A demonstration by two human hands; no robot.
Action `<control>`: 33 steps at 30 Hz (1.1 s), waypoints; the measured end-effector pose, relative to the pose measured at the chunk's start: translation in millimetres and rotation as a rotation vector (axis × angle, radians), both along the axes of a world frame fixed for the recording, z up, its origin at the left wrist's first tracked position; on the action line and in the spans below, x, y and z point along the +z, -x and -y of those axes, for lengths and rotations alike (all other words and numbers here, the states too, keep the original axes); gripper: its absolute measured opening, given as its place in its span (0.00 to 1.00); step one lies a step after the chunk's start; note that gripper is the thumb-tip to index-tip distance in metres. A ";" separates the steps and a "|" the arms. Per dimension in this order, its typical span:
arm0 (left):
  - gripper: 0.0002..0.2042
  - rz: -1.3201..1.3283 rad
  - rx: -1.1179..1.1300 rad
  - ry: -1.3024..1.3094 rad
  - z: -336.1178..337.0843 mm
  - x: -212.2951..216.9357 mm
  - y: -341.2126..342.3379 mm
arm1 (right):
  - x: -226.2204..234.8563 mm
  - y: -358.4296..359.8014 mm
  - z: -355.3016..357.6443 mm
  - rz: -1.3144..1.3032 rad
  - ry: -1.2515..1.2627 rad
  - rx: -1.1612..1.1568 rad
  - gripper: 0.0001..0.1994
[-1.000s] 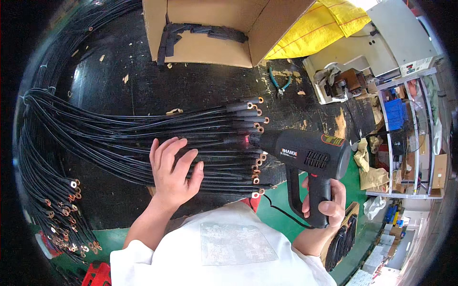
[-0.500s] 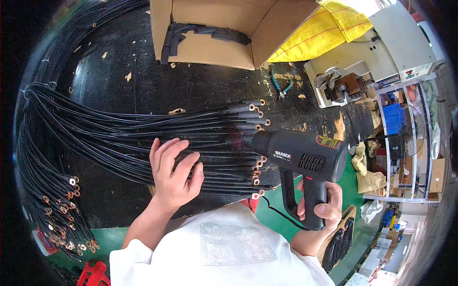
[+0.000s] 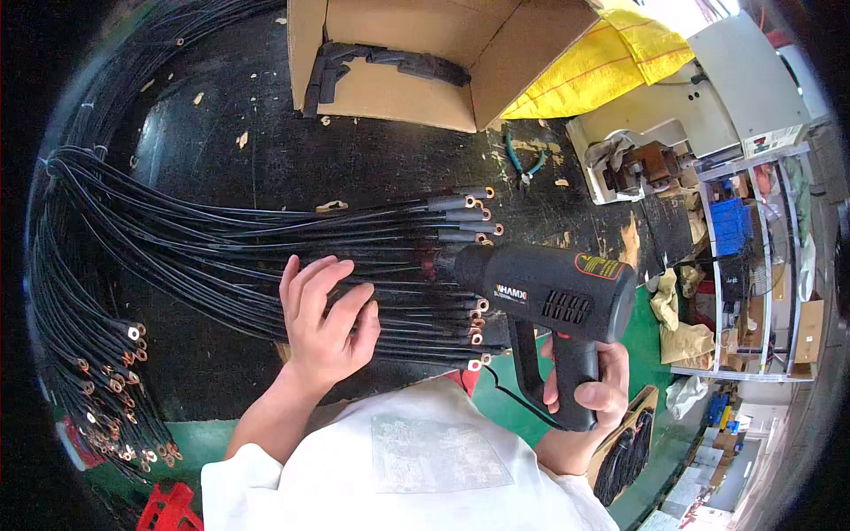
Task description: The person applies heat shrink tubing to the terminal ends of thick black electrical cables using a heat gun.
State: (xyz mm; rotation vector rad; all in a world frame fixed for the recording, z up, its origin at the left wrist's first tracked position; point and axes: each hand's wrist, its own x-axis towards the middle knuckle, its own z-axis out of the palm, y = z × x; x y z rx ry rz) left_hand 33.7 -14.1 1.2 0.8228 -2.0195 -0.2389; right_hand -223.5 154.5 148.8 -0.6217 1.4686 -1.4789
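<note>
My right hand is wrapped round the handle of a black heat gun, whose nozzle points left at the ends of the cables. Black cables lie in a fanned bundle across the bench, with copper ring lugs at their right ends. Dark grey sleeves cover several cable ends by the lugs. Over the middle of the bundle hovers my left hand, fingers spread and bent, holding nothing; whether it touches the cables I cannot tell. The nozzle hides some of the lugs behind it.
An open cardboard box with dark sleeve pieces stands at the back, beside a yellow woven sack. Teal-handled pliers lie right of it. More lugged cables hang at the left. A shelf and red stool are nearby.
The heat gun has shifted slightly left and down in my right hand. My left hand stays over the cables in nearly the same pose.
</note>
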 end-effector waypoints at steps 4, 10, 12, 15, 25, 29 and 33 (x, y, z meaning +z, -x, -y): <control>0.11 0.002 0.000 0.005 0.4 0.1 0.5 | 0.5 2.8 -0.4 0.008 -0.011 0.030 0.38; 0.11 0.005 0.004 -0.001 0.5 -0.8 1.1 | -0.9 4.7 -2.8 0.001 -0.001 0.012 0.38; 0.11 0.002 0.002 0.000 0.6 -1.3 1.7 | -2.8 3.2 -5.4 -0.011 0.021 -0.034 0.37; 0.11 0.001 0.003 -0.004 0.7 -0.9 0.9 | -3.1 9.4 -7.8 -0.037 0.029 -0.068 0.37; 0.11 0.006 -0.003 -0.018 0.2 -2.0 2.2 | -4.7 11.4 -12.8 -0.075 0.007 -0.105 0.39; 0.12 0.006 -0.004 -0.024 1.0 -4.0 2.1 | -2.1 4.6 -6.6 -0.019 0.014 -0.073 0.38; 0.12 0.000 -0.006 -0.030 1.5 -3.5 2.3 | -3.7 3.2 -4.6 0.002 0.031 -0.053 0.38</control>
